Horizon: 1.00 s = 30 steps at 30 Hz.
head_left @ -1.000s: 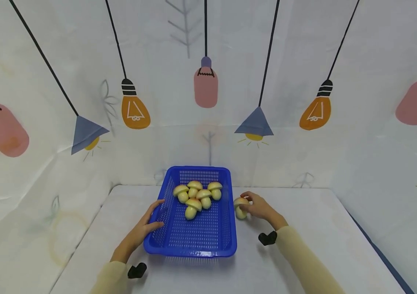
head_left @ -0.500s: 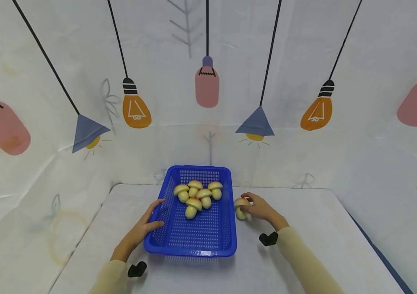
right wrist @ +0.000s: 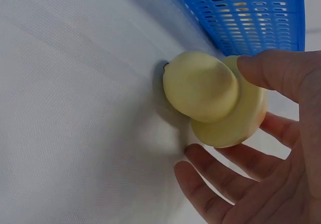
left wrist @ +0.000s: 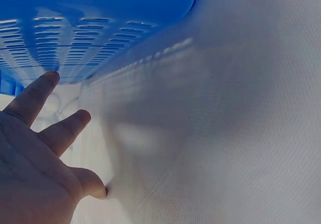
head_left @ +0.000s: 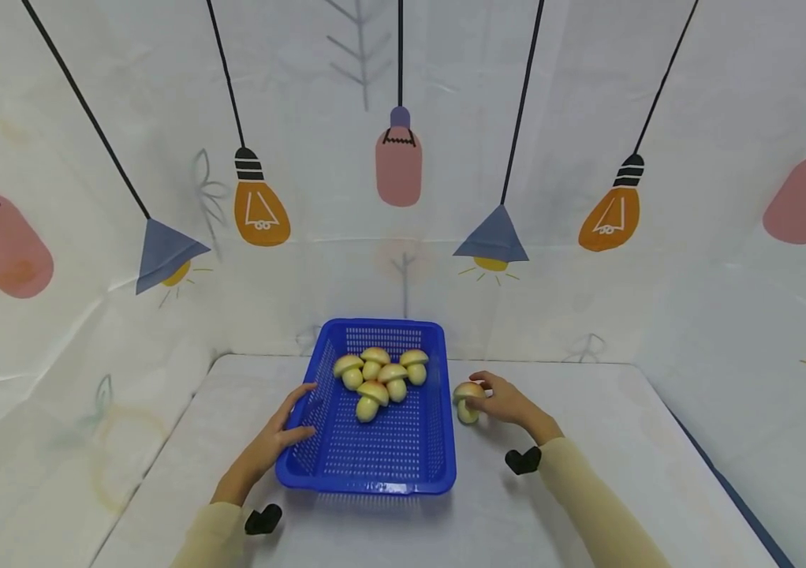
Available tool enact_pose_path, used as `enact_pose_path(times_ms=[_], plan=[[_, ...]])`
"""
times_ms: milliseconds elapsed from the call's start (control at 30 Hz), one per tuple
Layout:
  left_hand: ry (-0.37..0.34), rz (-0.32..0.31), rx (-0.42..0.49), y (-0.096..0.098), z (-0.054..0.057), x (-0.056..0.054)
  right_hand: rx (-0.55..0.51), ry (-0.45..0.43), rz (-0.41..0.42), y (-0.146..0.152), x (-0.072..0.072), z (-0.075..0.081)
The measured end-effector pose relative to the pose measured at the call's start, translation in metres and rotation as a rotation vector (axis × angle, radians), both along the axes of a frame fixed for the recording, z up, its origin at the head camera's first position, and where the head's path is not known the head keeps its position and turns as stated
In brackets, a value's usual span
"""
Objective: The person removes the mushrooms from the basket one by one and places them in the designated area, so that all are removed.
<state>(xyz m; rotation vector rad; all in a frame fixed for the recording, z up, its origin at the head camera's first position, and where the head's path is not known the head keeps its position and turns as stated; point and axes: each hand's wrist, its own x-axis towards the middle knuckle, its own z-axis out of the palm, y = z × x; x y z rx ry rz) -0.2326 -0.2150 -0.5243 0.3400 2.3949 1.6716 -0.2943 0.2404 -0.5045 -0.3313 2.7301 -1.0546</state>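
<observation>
A blue perforated plastic basket [head_left: 375, 485] stands on the table, holding several toy mushrooms [head_left: 367, 402] with pale stems and tan caps, grouped toward its far half. My left hand [head_left: 268, 446] rests against the basket's left side, thumb and fingers spread; the left wrist view has its fingers [left wrist: 35, 101] straight, just under the basket's side. Right of the basket, my right hand [head_left: 509, 402] holds one more toy mushroom [right wrist: 200, 86] by its cap, thumb on one side and fingers round the other. That mushroom's stem is close to the tabletop, beside the basket wall.
White cloth covers the table [head_left: 573, 489]. Behind it rises a white wall sheet [head_left: 346, 276] printed with hanging lamps and bulbs. A black band piece [head_left: 522, 460] sits at the right wrist and another [head_left: 263, 519] at the left.
My right hand and its mushroom have shifted very slightly right, away from the basket. The left hand and basket stay practically where they were.
</observation>
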Motion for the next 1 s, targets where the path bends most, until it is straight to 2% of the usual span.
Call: enact_pose_path(times_ms=[167, 433, 733, 1000], plan=[[-0.002, -0.004, 0.006, 0.0, -0.001, -0.001, 0.016, 0.016, 0.008, 0.0, 0.0, 0.001], [-0.009, 0.006, -0.003, 0.0, 0.0, 0.0, 0.043, -0.007, -0.007, 0.006, 0.002, 0.008], [-0.013, 0.008, 0.006, -0.001, 0.002, 0.001, 0.06, -0.001, -0.023, 0.015, 0.002, 0.029], [-0.013, -0.001, 0.009, -0.001, 0.001, 0.001, 0.025, -0.024, -0.031, 0.004, -0.004, 0.049]])
